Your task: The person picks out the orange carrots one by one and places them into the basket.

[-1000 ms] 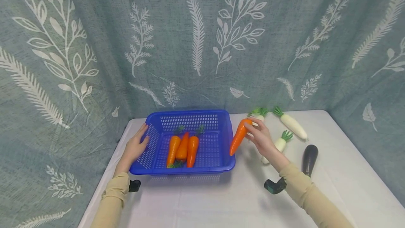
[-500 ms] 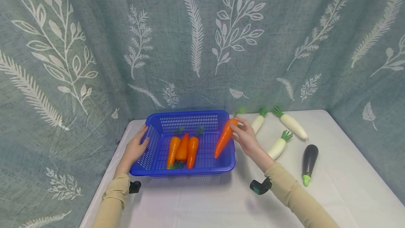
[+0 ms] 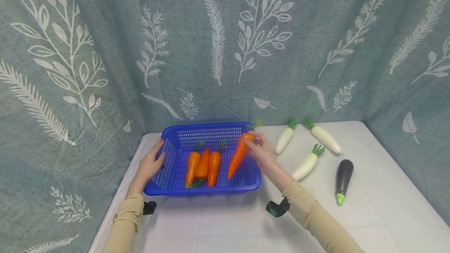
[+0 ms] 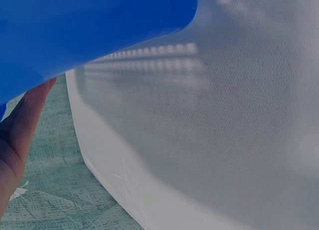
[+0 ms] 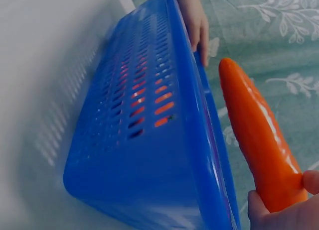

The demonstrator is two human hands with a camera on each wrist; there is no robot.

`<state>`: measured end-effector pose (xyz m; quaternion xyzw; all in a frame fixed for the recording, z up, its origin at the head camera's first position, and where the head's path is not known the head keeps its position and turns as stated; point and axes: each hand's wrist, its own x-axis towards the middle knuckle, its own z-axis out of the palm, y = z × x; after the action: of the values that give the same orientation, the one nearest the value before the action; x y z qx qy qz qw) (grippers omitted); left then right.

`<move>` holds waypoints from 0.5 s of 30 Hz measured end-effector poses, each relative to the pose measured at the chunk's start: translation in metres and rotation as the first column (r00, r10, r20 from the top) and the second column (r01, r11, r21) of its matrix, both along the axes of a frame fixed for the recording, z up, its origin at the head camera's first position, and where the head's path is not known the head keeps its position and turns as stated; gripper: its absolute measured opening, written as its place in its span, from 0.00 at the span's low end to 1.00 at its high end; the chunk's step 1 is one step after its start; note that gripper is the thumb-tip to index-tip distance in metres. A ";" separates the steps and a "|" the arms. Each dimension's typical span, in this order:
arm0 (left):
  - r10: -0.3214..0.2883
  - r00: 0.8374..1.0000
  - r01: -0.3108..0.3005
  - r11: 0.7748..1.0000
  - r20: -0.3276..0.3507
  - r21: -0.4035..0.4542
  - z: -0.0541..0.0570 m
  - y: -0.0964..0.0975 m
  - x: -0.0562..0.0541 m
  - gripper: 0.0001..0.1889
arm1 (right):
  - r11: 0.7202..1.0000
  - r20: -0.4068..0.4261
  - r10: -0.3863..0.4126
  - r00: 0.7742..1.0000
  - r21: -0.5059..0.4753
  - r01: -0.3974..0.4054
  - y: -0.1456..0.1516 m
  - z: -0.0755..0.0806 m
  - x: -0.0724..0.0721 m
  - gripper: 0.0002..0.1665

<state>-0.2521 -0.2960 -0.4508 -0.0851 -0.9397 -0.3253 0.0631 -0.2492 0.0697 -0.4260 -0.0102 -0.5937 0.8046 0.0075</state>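
Observation:
My right hand [image 3: 261,151] pinches an orange carrot [image 3: 240,155] near its leafy top and holds it, tip slanting down, at the right side of the blue basket [image 3: 202,191]. In the right wrist view, thumb and fingers sit at the thick end of that carrot [image 5: 261,135], beside the blue rim. Three more carrots [image 3: 213,167] lie together inside the basket, left of the held one. My left hand [image 3: 150,166] rests at the basket's left rim, fingers fairly straight. In the left wrist view, part of that hand [image 4: 22,130] shows beneath the blue basket wall [image 4: 99,26].
Three white radishes with green tops lie right of the basket: one radish [image 3: 284,140] near it, one radish [image 3: 325,139] farther back, one radish [image 3: 306,166] toward the front. An eggplant [image 3: 343,179] lies farther right on the white table [image 3: 225,225]. A patterned curtain [image 3: 225,50] hangs behind.
My right hand has moved left with the carrot, from above the radishes to over the basket's right side. The left hand has stayed at the rim.

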 end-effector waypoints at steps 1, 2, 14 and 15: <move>0.000 1.000 0.000 1.000 -0.001 0.002 0.000 0.000 0.000 0.27 | 1.000 -0.015 0.002 1.000 0.003 -0.002 -0.002 -0.001 0.000 0.21; 0.001 1.000 -0.001 1.000 -0.002 0.003 0.000 0.000 0.000 0.27 | 1.000 -0.028 0.003 1.000 0.000 -0.003 -0.004 -0.002 0.000 0.21; 0.005 1.000 -0.005 1.000 -0.004 0.005 -0.003 -0.001 -0.001 0.27 | 0.995 -0.081 -0.012 0.997 0.100 0.020 -0.026 -0.018 0.002 0.20; 0.006 1.000 -0.005 1.000 -0.002 0.006 -0.003 -0.001 -0.001 0.27 | 0.994 -0.077 -0.015 0.997 0.107 0.024 -0.028 -0.019 0.003 0.20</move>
<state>-0.2529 -0.2965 -0.4536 -0.0827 -0.9389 -0.3277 0.0651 -0.2466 0.0419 -0.4449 0.0150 -0.6356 0.7709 0.0385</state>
